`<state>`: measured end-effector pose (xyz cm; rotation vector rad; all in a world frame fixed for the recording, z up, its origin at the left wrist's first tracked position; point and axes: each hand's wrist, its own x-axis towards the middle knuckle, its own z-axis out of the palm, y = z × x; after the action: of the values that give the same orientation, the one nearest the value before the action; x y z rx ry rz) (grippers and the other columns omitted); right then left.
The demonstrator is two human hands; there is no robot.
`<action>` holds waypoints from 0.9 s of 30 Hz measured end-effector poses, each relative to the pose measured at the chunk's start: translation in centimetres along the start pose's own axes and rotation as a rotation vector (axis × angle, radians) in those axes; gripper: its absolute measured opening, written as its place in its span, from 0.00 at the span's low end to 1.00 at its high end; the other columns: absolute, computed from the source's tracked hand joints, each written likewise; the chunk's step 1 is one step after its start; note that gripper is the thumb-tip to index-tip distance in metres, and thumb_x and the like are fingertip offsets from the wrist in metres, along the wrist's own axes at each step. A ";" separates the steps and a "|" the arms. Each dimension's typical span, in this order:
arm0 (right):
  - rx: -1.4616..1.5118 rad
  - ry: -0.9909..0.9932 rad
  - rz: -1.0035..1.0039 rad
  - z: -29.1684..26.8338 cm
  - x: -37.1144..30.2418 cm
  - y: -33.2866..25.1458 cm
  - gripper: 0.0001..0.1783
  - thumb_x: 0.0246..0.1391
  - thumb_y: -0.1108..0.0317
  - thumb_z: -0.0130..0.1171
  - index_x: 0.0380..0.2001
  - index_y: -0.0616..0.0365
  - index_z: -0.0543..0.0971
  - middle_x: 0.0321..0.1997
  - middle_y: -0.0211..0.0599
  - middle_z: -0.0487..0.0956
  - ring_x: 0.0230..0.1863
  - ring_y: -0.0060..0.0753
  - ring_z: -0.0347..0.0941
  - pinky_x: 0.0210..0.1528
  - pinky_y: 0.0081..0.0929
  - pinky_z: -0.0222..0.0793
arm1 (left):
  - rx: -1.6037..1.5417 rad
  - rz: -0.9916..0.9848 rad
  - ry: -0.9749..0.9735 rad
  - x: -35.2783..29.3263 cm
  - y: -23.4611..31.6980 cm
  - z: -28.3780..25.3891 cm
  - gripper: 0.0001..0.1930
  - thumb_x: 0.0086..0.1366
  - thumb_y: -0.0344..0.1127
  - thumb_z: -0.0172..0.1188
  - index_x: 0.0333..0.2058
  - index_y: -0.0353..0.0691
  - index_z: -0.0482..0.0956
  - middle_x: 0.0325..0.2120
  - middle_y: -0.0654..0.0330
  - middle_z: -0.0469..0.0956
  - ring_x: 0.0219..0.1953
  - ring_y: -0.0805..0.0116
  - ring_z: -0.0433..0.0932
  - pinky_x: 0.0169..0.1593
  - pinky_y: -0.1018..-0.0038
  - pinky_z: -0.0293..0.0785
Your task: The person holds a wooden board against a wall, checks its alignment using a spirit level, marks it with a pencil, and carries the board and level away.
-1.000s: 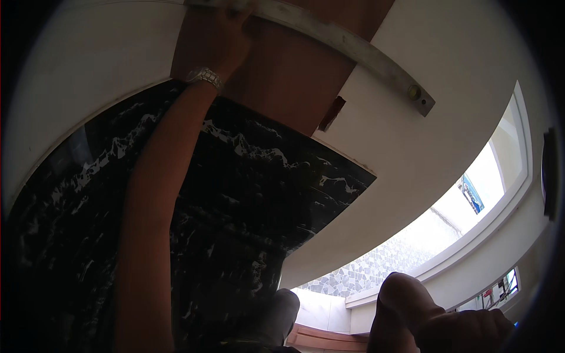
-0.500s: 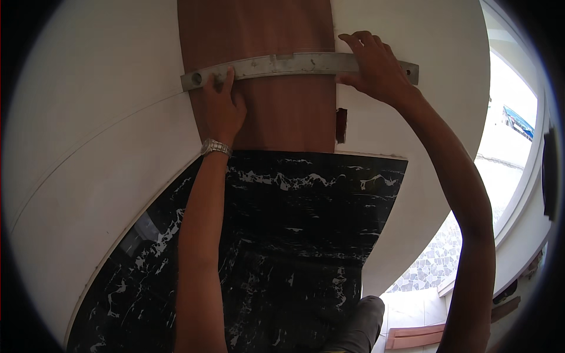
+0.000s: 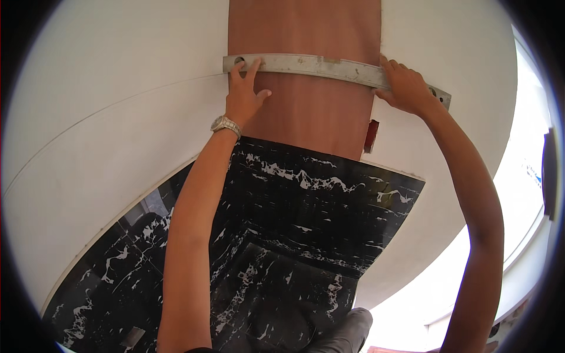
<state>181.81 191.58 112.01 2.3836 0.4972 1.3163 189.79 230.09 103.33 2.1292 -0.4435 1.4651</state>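
A long grey metal spirit level (image 3: 303, 63) lies across a reddish-brown wooden panel (image 3: 306, 112), its two ends reaching the white wall on either side. My left hand (image 3: 242, 100), with a silver watch (image 3: 226, 125) on the wrist, presses its spread fingertips on the level near the left end; the thumb points out to the side. Toward the other end, my right hand (image 3: 406, 88) grips the level, fingers over the upper edge and thumb under the lower one. A thin line (image 3: 118, 105) on the white wall runs up to the level's left end.
Black tiles with white veining (image 3: 306, 194) cover the lower wall and the surface below the panel. A small dark red recess (image 3: 371, 136) sits beside the panel's right edge. White wall (image 3: 429, 129) curves off to a bright opening on the right. My knee (image 3: 347, 329) shows at the bottom.
My view has shifted and turned, so the panel and level appear farther right, with the level sloping down rightward. My right fingers, raised and loose before, have closed onto the level.
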 end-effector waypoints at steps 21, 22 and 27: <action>0.435 0.137 0.483 0.8 1.7 -6.9 0.53 0.59 0.44 0.64 0.70 0.76 0.55 0.57 0.69 0.76 0.55 0.64 0.79 0.57 0.49 0.75 | -0.308 -0.109 0.092 4.6 6.9 4.1 0.47 0.59 0.61 0.69 0.64 0.27 0.69 0.52 0.37 0.75 0.62 0.39 0.71 0.65 0.54 0.68; 0.406 0.105 0.517 0.6 1.6 -7.4 0.56 0.58 0.43 0.65 0.71 0.76 0.51 0.59 0.68 0.74 0.55 0.65 0.78 0.57 0.52 0.75 | -0.490 -0.109 0.083 5.2 9.6 4.1 0.47 0.61 0.64 0.65 0.63 0.25 0.70 0.57 0.35 0.72 0.65 0.38 0.67 0.67 0.52 0.66; 0.485 0.069 0.398 0.4 1.0 -9.8 0.53 0.57 0.45 0.66 0.69 0.77 0.57 0.60 0.67 0.73 0.59 0.65 0.74 0.60 0.52 0.72 | -0.437 -0.379 0.160 7.1 17.7 4.0 0.44 0.62 0.63 0.62 0.60 0.23 0.70 0.61 0.36 0.64 0.67 0.36 0.60 0.65 0.43 0.64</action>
<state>181.42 200.51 107.82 2.9606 0.4095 1.5949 185.94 213.47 112.81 1.6307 -0.2524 1.1811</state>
